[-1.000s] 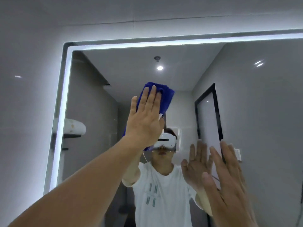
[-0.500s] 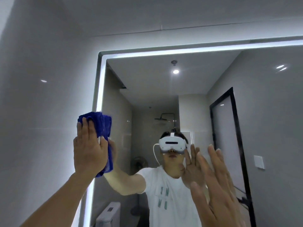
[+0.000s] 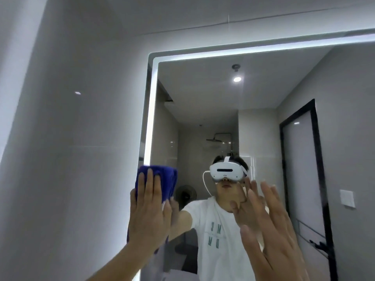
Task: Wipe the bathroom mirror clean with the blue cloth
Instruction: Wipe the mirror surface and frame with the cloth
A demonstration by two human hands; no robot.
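cloth under left hand, seemingly on mirror

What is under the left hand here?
The blue cloth, pressed flat against the mirror at its lit left edge by the left hand. The glass behind the cloth is covered, so its state cannot be seen.

Blue cloth partly behind left hand

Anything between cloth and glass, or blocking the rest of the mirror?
Nothing visible between them: the left hand presses the blue cloth flat at the left edge of the mirror. Further right, only the right hand is raised before the glass, in a rightward wipe's path.
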